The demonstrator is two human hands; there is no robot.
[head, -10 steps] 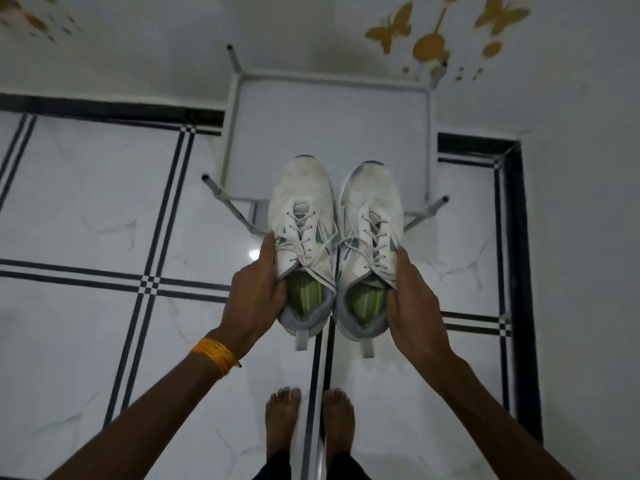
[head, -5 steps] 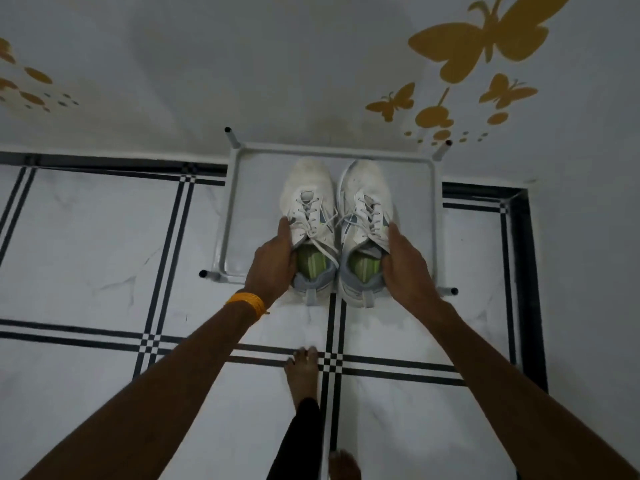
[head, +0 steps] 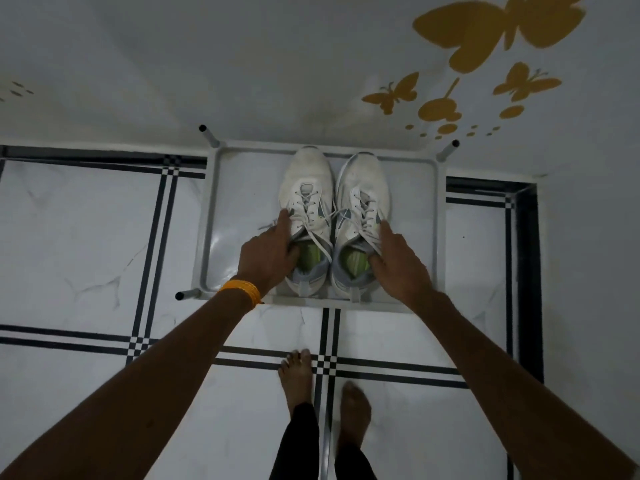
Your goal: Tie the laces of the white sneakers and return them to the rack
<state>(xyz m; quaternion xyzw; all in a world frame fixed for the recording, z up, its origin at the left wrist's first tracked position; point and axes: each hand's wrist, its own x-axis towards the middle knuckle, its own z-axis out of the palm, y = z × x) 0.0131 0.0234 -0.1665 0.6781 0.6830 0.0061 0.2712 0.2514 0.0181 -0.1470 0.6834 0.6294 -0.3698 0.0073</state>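
Two white sneakers with green insoles stand side by side on the grey rack (head: pixel 221 216), toes toward the wall. My left hand (head: pixel 266 258) grips the outer side of the left sneaker (head: pixel 306 181), thumb inside its opening. My right hand (head: pixel 398 265) grips the outer side of the right sneaker (head: pixel 363 181) the same way. Both shoes' laces look crossed and lie loose over the tongues; I cannot tell if they are knotted.
The rack is a low grey tray with four short tube legs sticking out, set against the white wall with gold butterfly decals (head: pixel 440 109). White floor tiles with black stripes spread around. My bare feet (head: pixel 298 379) stand just in front of the rack.
The sneakers went from being held in the air above the floor to resting on the rack. My view moved closer and my thumbs now sit inside the shoe openings.
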